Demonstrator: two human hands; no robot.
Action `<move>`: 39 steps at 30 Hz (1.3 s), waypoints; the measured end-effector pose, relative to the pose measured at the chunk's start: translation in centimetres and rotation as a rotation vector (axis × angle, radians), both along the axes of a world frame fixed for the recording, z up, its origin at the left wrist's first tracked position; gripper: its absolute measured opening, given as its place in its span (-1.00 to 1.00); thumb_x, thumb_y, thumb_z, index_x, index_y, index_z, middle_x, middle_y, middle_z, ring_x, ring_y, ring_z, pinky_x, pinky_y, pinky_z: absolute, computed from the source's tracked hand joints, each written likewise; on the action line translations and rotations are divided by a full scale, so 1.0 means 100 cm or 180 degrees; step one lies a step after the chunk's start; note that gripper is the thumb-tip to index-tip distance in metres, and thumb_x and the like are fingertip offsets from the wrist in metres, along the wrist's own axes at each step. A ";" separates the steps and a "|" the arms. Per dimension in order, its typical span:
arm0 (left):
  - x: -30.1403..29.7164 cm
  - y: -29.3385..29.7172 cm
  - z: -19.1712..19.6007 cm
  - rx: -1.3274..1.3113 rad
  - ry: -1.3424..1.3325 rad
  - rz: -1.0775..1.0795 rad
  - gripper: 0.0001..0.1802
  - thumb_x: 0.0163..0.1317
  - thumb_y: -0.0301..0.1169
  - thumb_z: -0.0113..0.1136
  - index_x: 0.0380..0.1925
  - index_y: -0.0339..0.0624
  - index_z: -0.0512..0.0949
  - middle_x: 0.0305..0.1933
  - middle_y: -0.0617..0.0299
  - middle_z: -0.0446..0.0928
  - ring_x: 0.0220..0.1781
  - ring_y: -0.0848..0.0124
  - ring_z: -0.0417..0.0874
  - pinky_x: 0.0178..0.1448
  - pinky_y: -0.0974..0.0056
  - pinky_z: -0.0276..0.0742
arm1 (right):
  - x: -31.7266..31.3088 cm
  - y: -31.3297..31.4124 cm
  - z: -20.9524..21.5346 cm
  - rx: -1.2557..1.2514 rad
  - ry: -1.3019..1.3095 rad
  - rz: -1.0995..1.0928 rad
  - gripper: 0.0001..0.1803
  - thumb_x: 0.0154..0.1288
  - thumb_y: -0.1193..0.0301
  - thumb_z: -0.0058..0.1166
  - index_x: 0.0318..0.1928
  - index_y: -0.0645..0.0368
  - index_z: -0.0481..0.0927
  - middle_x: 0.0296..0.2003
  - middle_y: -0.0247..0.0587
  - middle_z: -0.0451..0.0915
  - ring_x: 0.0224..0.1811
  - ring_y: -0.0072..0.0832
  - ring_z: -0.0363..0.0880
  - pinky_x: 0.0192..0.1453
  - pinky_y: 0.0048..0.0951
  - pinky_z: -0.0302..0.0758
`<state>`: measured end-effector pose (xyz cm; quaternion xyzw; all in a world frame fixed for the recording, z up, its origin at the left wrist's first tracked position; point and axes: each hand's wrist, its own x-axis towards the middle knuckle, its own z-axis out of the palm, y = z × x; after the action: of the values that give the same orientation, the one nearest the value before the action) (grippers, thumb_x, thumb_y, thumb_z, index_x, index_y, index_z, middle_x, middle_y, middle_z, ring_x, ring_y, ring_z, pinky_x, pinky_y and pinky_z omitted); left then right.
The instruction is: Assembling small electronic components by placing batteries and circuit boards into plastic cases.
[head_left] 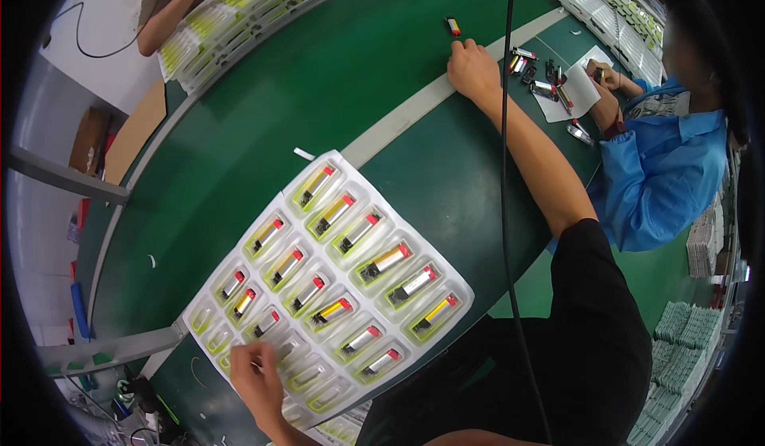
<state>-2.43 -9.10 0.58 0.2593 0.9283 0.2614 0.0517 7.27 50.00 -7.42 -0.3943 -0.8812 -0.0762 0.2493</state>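
A white moulded tray lies tilted across the bench edge before me. Many of its pockets hold small silver battery cells with red ends and black wires; the pockets at its lower left hold none. Over that corner hovers my left hand, fingers bent and drawn together. Whatever they may pinch is hidden. My right hand is stretched far out to the green belt, its fingers somewhat apart. Just beyond its fingertips, seemingly untouched, lies a single battery cell.
A co-worker in a blue jacket handles a cell at right, beside a white sheet and loose cells. Another person's arm is at upper left by stacked trays. A black cable hangs across the view.
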 end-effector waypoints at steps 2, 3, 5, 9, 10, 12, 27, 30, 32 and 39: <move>0.009 -0.007 0.003 -0.0087 -0.0090 -0.0327 -0.77 0.08 -0.49 0.39 -0.24 -0.20 0.61 -0.26 0.12 0.54 -0.32 0.25 0.53 -0.30 0.23 0.39 | -0.011 0.004 -0.001 -0.0026 0.0121 -0.0017 -0.72 0.25 0.36 0.10 -0.11 0.27 0.46 -0.05 0.09 0.48 -0.20 0.11 0.65 -0.14 0.02 0.62; 0.013 -0.009 0.002 -0.0160 -0.0006 -0.0449 -0.72 0.04 -0.50 0.41 -0.20 -0.19 0.63 -0.20 0.11 0.54 -0.24 0.23 0.53 -0.23 0.22 0.41 | -0.016 0.008 0.001 -0.0157 0.0266 -0.0117 -0.69 0.27 0.34 0.11 -0.08 0.27 0.45 -0.04 0.10 0.47 -0.18 0.11 0.65 -0.13 0.02 0.62; 0.017 -0.010 0.005 -0.0259 -0.0105 -0.0425 -0.64 -0.02 -0.51 0.44 -0.15 -0.18 0.64 -0.13 0.11 0.53 -0.12 0.18 0.52 -0.10 0.19 0.43 | -0.029 0.020 0.005 -0.0430 0.0552 -0.0295 -0.64 0.31 0.28 0.12 -0.02 0.27 0.45 -0.01 0.12 0.47 -0.15 0.12 0.66 -0.11 0.02 0.62; 0.016 -0.009 0.009 -0.0391 -0.0262 -0.0236 -0.56 -0.10 -0.52 0.47 -0.12 -0.17 0.64 -0.11 0.11 0.53 -0.03 0.11 0.51 0.07 0.14 0.42 | -0.043 0.051 0.008 -0.0673 0.0562 -0.0725 -0.59 0.32 0.19 0.16 -0.04 0.29 0.54 -0.04 0.17 0.48 -0.16 0.11 0.66 -0.09 -0.02 0.63; 0.014 -0.011 0.007 -0.0435 -0.0158 -0.0270 -0.55 -0.12 -0.52 0.48 -0.12 -0.16 0.64 -0.11 0.11 0.53 -0.03 0.10 0.51 0.09 0.14 0.42 | -0.042 0.056 0.008 -0.0664 0.0539 -0.0735 -0.60 0.29 0.20 0.19 -0.10 0.32 0.57 -0.07 0.21 0.49 -0.22 0.08 0.66 -0.10 -0.05 0.64; 0.012 -0.011 0.003 -0.0445 -0.0066 -0.0404 -0.54 -0.14 -0.53 0.48 -0.13 -0.16 0.63 -0.11 0.10 0.53 -0.02 0.09 0.50 0.11 0.13 0.42 | -0.040 0.066 0.006 -0.0665 0.0618 -0.0845 -0.62 0.27 0.20 0.22 -0.21 0.34 0.64 -0.12 0.20 0.54 -0.22 -0.01 0.67 -0.12 -0.11 0.65; 0.007 0.033 0.018 0.1294 -0.0083 -0.0189 -0.59 -0.09 -0.66 0.28 -0.13 -0.31 0.57 -0.14 0.11 0.55 -0.09 0.28 0.56 0.02 0.28 0.45 | -0.034 -0.203 0.085 -0.4407 0.1083 0.3471 -0.67 0.36 0.51 0.20 0.04 0.27 0.38 -0.21 -0.22 0.65 -0.21 -0.63 0.56 -0.14 -0.53 0.51; 0.006 0.050 0.029 0.1043 0.0543 -0.0449 -0.55 -0.14 -0.66 0.28 -0.12 -0.30 0.59 -0.14 0.06 0.55 -0.06 0.18 0.57 0.10 0.21 0.47 | -0.043 -0.235 0.102 -0.4319 0.0951 0.3646 -0.65 0.33 0.47 0.24 0.05 0.29 0.43 -0.22 -0.19 0.68 -0.21 -0.62 0.58 -0.16 -0.52 0.52; 0.007 0.065 0.037 0.0898 0.0764 -0.0498 -0.52 -0.18 -0.66 0.27 -0.12 -0.28 0.60 -0.13 0.02 0.56 -0.04 0.10 0.58 0.14 0.17 0.46 | -0.047 -0.247 0.095 -0.4371 0.1183 0.3918 -0.64 0.30 0.41 0.27 -0.01 0.32 0.46 -0.27 -0.15 0.72 -0.31 -0.57 0.62 -0.26 -0.48 0.51; -0.001 0.075 0.019 0.1539 0.0295 -0.0599 -0.55 -0.05 -0.66 0.34 -0.07 -0.24 0.64 -0.08 0.07 0.59 0.04 0.24 0.62 0.09 0.25 0.52 | -0.032 -0.270 0.090 -0.3836 0.1135 0.4070 -0.68 0.22 0.47 0.30 -0.01 0.26 0.63 -0.22 -0.24 0.58 -0.23 -0.53 0.57 -0.14 -0.52 0.51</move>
<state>-2.50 -1.63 2.53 0.3611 0.8120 0.4575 -0.0302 4.08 23.04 1.55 0.1020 -0.7712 0.6153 0.1279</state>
